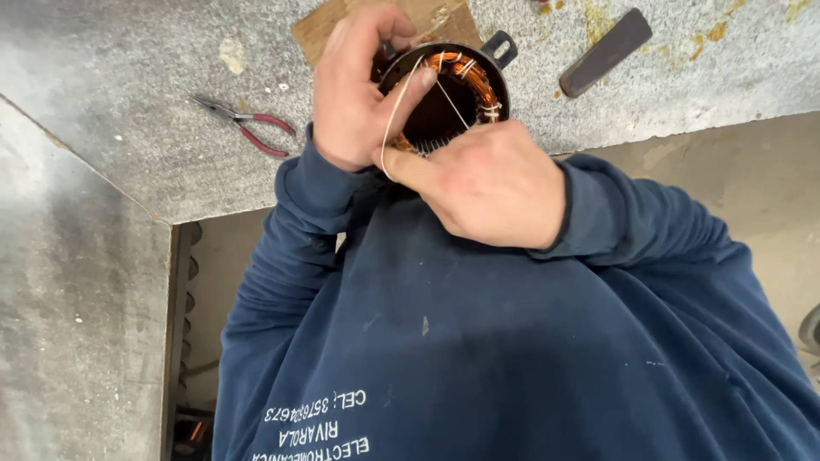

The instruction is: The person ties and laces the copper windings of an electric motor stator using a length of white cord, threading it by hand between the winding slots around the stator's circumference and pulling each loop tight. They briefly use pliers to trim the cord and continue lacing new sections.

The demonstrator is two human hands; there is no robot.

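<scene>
A round black motor stator (494, 81) with copper windings (465, 72) stands on the grey worktop, close against my chest. My left hand (354, 94) grips its left rim, fingers curled over the top edge. A thin whitish lacing cord (395, 111) loops from the windings down past my left thumb. My right hand (491, 183) sits at the stator's near rim, pinching that cord; its fingertips are hidden. A second strand of cord (453, 102) crosses the stator's bore. My dark blue sweatshirt fills the lower frame.
Red-handled pliers (252, 124) lie on the grey stone worktop (128, 68) to the left. A dark flat blade-like tool (606, 51) lies at the upper right. A brown board (320, 30) is under the stator. The bench edge runs behind my arms, with floor (752, 179) at right.
</scene>
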